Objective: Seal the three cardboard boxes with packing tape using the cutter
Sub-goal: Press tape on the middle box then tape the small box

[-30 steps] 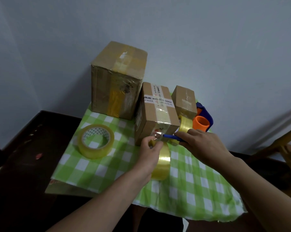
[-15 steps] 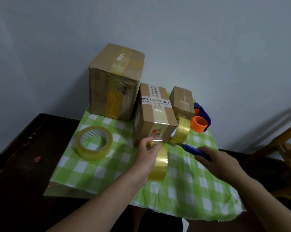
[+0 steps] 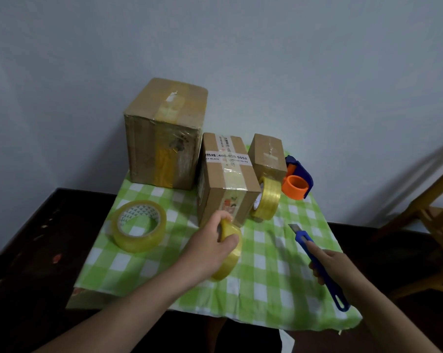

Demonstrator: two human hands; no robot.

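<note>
Left hand grips yellow tape roll against middle box near face, right hand grasps blue cutter apart at right; strip looks cut, next press end flat.

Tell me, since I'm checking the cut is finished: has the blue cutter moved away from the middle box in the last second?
Yes. The right hand has drawn the blue cutter back toward the person and rightward, clear of the middle box.

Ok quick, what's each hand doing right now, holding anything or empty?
Left hand: closed on the yellow roll of packing tape, against the middle cardboard box.
Right hand: closed on the blue utility cutter, blade out.
</note>
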